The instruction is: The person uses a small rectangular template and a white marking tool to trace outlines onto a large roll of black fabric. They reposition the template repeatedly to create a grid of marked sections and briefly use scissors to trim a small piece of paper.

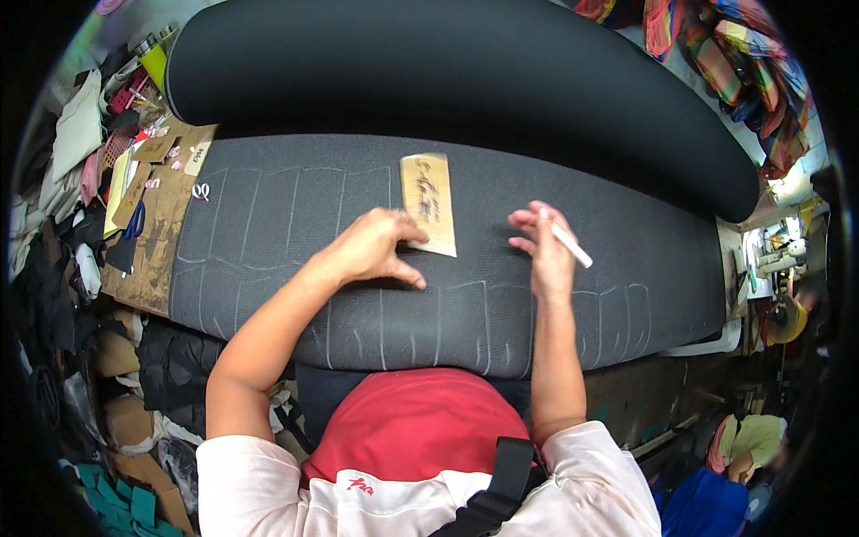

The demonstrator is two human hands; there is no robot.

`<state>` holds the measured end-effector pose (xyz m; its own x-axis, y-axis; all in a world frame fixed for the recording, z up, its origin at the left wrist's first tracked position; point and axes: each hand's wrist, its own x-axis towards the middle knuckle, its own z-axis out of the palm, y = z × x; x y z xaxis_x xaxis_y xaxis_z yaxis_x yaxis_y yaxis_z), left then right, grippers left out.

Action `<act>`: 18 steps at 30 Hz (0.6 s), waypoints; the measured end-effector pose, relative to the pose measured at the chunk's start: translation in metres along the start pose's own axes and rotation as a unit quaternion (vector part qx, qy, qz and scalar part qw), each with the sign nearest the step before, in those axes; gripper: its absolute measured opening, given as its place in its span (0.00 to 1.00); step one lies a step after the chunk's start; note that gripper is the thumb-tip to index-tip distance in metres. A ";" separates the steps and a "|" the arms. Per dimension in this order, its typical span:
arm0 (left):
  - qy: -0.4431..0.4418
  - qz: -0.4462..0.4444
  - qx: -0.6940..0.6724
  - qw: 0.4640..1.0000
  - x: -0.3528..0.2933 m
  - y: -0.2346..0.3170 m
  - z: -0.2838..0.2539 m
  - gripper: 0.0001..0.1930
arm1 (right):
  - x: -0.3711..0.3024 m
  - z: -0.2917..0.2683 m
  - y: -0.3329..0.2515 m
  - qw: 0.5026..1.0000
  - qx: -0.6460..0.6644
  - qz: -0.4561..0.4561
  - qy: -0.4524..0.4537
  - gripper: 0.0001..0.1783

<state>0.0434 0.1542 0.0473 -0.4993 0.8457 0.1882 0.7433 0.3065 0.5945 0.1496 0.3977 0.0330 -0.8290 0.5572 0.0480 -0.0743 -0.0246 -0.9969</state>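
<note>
Surroundings: a large black roll is lying along the far side of the fabric, blocking that edge. At the left end, blue-handled scissors are lying among card pieces; a small white coil is resting near the fabric's left margin. A yellow-green container is standing beyond them.

Surface: dark grey fabric is covering most of the wooden counter, bearing rows of pale drawn outlines.

Card template: lying flat near the fabric's middle, short of the roll. Left hand: thumb and fingers standing apart, fingertips meeting the template's lower left edge and partly hiding it. Right hand: pinching a white stick, hovering to the template's right.

Room: cloth heaps are crowding the left; teal cloth and a cardboard box are lying below. Checked bags are filling the upper right. Another person is appearing lower right, details blurred.
</note>
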 end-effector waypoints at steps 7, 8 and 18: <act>0.092 -0.226 0.116 0.963 0.006 -0.050 0.019 0.46 | -0.005 0.054 0.046 0.869 -0.418 -0.239 -0.114 0.20; 0.087 -0.231 0.120 0.961 0.007 -0.053 0.021 0.48 | -0.009 0.058 0.048 0.849 -0.444 -0.251 -0.139 0.23; 0.034 -0.222 0.131 0.966 -0.004 -0.052 0.018 0.54 | -0.045 0.073 0.037 0.858 -0.454 -0.190 -0.148 0.18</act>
<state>0.0150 0.1426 0.0013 -0.8163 0.5773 0.0169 0.5319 0.7401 0.4114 0.1443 0.3113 -0.0014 -0.9551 0.1428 0.2595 -0.0197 0.8435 -0.5367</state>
